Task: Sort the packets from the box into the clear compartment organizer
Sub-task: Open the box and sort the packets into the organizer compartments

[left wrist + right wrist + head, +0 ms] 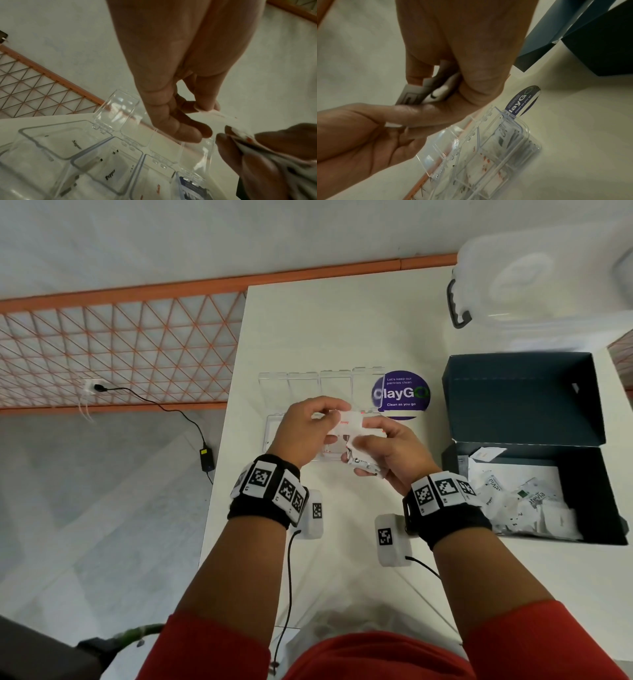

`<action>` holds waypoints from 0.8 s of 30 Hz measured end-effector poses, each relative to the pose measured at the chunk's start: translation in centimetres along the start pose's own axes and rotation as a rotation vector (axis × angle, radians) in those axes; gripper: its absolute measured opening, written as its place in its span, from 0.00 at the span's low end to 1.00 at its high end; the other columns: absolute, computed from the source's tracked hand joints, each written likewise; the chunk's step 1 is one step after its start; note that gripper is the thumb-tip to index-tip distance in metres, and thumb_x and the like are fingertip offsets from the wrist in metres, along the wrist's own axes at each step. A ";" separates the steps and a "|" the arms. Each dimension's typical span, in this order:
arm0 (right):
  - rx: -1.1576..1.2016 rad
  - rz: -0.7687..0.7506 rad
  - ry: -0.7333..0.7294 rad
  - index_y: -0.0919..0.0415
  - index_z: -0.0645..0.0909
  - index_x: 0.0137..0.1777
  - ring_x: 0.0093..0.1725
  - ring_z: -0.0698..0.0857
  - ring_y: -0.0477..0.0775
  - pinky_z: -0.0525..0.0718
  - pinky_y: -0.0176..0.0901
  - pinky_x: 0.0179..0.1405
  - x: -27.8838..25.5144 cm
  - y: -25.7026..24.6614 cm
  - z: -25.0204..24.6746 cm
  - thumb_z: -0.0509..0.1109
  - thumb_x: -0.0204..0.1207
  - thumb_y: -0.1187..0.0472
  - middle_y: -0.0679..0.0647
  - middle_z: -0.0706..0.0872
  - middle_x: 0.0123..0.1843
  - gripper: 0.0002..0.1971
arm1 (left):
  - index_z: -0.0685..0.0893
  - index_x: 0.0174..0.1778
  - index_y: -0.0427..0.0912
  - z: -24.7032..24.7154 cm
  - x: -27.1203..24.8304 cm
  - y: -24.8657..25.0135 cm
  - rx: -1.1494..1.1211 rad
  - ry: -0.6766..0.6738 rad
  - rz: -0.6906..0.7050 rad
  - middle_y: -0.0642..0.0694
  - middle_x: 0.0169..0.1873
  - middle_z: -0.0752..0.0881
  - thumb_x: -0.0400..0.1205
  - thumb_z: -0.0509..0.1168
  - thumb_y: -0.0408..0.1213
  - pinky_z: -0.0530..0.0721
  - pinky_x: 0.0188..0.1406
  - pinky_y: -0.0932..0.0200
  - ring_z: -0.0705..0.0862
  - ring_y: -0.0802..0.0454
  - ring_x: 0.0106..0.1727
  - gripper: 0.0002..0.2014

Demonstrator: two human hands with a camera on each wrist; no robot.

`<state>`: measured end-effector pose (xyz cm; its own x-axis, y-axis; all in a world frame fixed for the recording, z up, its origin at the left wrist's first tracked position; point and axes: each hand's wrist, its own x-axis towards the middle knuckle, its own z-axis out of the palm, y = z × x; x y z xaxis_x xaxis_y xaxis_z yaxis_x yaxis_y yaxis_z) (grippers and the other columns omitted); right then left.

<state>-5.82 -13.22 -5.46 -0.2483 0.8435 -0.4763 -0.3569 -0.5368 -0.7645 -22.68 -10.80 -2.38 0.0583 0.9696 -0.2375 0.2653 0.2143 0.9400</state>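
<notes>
Fingers of the left hand (pixel 306 429) pinch the top edge of a white packet with red print (pixel 350 423); the right hand (pixel 383 453) curls round a small bunch of packets (pixel 359 462) and also touches the red-printed one. Both hands hover above the clear compartment organizer (pixel 274 426) on the white table (pixel 329 320).

The organizer's lids (pixel 320 383) stand open. In the left wrist view two compartments bear labels, one reading "Pepper"; the nearer compartments hold white packets with red marks. The dark box (pixel 596 494) to the right, its lid (pixel 524 395) folded back, holds a loose heap of white sachets (pixel 527 501), some marked "stevia".

The hands hide most of the organizer in the head view. The pinched packet's print is blurred. Its long axis cannot be told. A purple "ClayGo" sticker (pixel 404 393) lies just beyond the organizer.
</notes>
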 end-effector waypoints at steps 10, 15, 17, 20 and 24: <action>0.263 0.024 0.154 0.68 0.82 0.64 0.47 0.89 0.66 0.88 0.51 0.36 0.7 0.3 -2.2 0.63 0.79 0.70 0.65 0.87 0.50 0.15 | 0.88 0.51 0.46 -1.4 3.1 -1.7 0.205 0.111 0.069 0.51 0.46 0.91 0.81 0.66 0.27 0.82 0.56 0.68 0.87 0.63 0.50 0.10; 0.362 0.057 0.163 0.65 0.83 0.63 0.52 0.87 0.69 0.88 0.54 0.39 0.7 0.2 -2.5 0.63 0.78 0.70 0.66 0.87 0.52 0.15 | 0.88 0.48 0.42 -0.2 3.9 -2.9 0.331 0.100 0.086 0.52 0.39 0.87 0.77 0.71 0.26 0.78 0.41 0.80 0.82 0.69 0.37 0.08; 0.357 0.067 0.151 0.65 0.83 0.63 0.49 0.89 0.67 0.89 0.55 0.39 0.6 0.3 -2.6 0.62 0.79 0.70 0.65 0.88 0.50 0.15 | 0.87 0.46 0.42 0.3 4.2 -3.4 0.385 0.054 0.082 0.53 0.38 0.86 0.76 0.72 0.26 0.78 0.41 0.80 0.82 0.65 0.38 0.08; 0.350 0.078 0.143 0.64 0.83 0.61 0.44 0.90 0.64 0.89 0.53 0.36 0.4 0.2 -2.4 0.62 0.79 0.71 0.64 0.89 0.48 0.14 | 0.88 0.48 0.41 1.1 4.3 -3.8 0.493 0.001 0.072 0.52 0.40 0.86 0.77 0.71 0.26 0.79 0.42 0.73 0.82 0.60 0.40 0.08; 0.308 0.049 0.116 0.65 0.83 0.61 0.45 0.89 0.65 0.88 0.53 0.35 0.3 0.1 -2.4 0.62 0.80 0.72 0.65 0.88 0.49 0.13 | 0.88 0.51 0.44 1.2 3.7 -4.4 0.675 0.025 0.113 0.52 0.43 0.87 0.79 0.70 0.32 0.77 0.45 0.64 0.83 0.52 0.46 0.07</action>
<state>-3.80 -12.95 -6.69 -0.1742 0.8038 -0.5688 -0.6068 -0.5425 -0.5809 -22.48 -8.34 -7.71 0.1010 0.9859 -0.1336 0.8015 -0.0011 0.5980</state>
